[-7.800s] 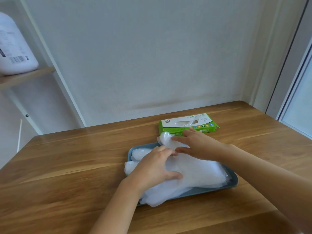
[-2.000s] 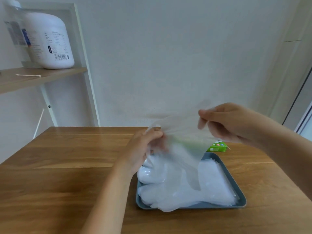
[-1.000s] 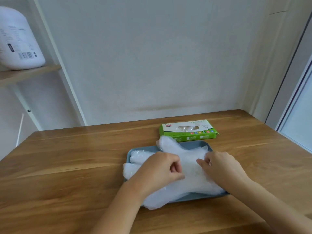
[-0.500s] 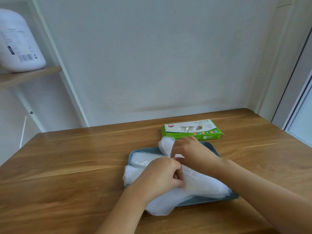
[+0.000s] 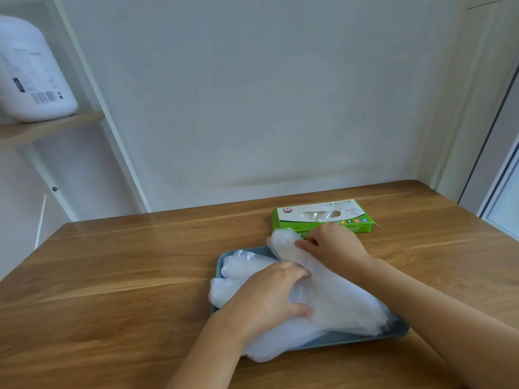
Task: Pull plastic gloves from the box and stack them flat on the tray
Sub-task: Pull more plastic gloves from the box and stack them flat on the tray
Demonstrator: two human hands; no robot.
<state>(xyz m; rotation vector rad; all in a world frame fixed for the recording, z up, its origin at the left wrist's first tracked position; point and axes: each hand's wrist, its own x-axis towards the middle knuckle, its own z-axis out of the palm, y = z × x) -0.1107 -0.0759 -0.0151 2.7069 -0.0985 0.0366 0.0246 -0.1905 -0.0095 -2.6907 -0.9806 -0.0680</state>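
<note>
A stack of clear plastic gloves lies on the grey-blue tray, with finger ends spilling over its left and far rims. My left hand rests on the stack's left part, thumb spread on the plastic. My right hand is at the far end of the stack, its fingertips on a glove finger that sticks out toward the box. The green and white glove box lies just beyond the tray, a glove showing in its top opening.
The wooden table runs to a white wall. A shelf at the upper left carries a white jug. A door frame stands at the right.
Two seconds ago both hands held a glove up in the air; it now lies on the stack. In the last half second my right hand slid toward the far glove finger.
</note>
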